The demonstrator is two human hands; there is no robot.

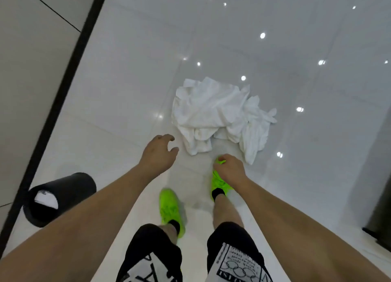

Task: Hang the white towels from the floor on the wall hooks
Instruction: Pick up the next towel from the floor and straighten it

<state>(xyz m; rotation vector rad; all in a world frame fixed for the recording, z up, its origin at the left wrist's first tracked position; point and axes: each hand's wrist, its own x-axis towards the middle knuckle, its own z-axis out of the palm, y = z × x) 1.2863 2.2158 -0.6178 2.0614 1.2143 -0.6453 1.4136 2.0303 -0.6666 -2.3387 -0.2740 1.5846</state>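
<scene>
The print on the black-and-white shorts [234, 260] is too blurred to read. The white towels [220, 116] lie crumpled on the glossy white tile floor [296, 48], just ahead of the green shoes [171, 209]. Open floor surrounds the pile on all sides. Left hand [159, 154]: fingers loosely curled, grasping nothing, near the pile edge. Right hand [229, 169]: likewise released, above the right shoe. A black bin [63, 197] stands at the left wall's dark baseboard [63, 86].
</scene>
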